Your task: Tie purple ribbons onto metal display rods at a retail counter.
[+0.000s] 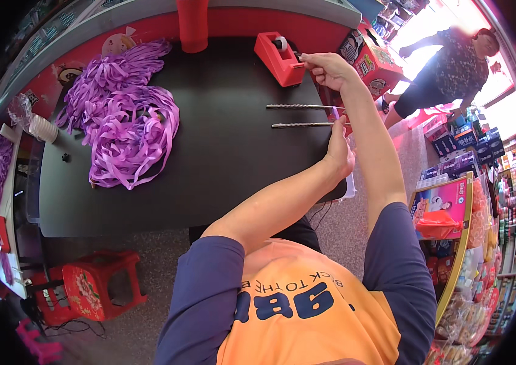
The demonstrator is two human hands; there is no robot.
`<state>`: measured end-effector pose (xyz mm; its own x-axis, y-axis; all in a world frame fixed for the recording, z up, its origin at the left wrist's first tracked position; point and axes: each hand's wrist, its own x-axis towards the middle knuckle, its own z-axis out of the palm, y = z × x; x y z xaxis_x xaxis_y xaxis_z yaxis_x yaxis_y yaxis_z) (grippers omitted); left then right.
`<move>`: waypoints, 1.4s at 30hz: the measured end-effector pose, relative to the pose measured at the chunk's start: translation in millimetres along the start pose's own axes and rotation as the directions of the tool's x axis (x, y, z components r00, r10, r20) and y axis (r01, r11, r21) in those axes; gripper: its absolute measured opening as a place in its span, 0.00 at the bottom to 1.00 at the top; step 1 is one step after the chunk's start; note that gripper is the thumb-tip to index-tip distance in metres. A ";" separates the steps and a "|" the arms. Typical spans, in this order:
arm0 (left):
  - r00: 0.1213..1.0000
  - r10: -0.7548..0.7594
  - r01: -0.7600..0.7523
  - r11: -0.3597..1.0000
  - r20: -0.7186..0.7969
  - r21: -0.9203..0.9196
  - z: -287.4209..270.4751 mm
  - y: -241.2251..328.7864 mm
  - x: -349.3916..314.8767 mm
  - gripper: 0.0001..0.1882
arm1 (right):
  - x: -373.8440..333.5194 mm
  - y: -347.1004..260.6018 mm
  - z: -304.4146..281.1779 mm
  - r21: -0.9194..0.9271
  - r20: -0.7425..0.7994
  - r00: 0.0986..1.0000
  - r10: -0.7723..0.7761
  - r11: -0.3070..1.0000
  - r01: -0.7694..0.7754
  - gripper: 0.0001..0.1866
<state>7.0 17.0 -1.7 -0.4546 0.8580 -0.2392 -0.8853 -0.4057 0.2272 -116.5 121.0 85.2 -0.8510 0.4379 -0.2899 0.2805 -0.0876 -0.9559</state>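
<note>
My right hand (329,71) is at the red tape dispenser (282,64) at the table's far right. Its thumb and forefinger pinch at the cutter end, where the clear tape is too thin to make out well. Lower down, my left hand (341,151) is curled at the right table edge, by the ends of two thin metal rods (299,125). A short bit of purple ribbon (336,112) shows between the rods just above its thumb. What its fingers hold is hidden. A big heap of purple ribbons (127,131) lies on the table's left side.
The black table (227,140) stands before me. A red cylinder (192,27) is at its back edge, and stacked cups (42,129) are at the left. Red stools (103,286) stand lower left. A person (452,70) is beyond the boxes at right.
</note>
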 end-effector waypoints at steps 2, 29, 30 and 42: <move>0.999 0.007 -0.007 1.000 0.053 0.003 1.0 3.7 -4.4 0.26 | -6.1 9.4 -2.0 0.026 0.017 1.000 -0.005 1.000 0.005 0.12; 0.999 -0.032 0.037 0.991 -0.040 0.128 -11.7 -3.7 5.9 0.20 | -138.7 47.3 -75.0 -0.116 -0.161 0.969 -0.188 0.979 0.170 0.22; 1.000 -0.015 0.019 0.989 -0.024 0.147 -11.9 -3.4 4.9 0.19 | -149.4 56.8 -78.4 -0.089 -0.165 0.951 -0.263 0.964 0.251 0.21; 0.998 -0.055 0.042 0.945 0.032 0.325 -9.3 7.9 -4.3 0.23 | -191.0 122.8 -78.3 -0.163 -0.341 0.857 -0.387 0.922 0.351 0.15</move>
<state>1.1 7.2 -7.7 -0.4015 0.8888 -0.2208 -0.8236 -0.2450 0.5115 115.2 96.8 26.9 -0.6862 0.7142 0.1379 0.0323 0.2193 -0.9751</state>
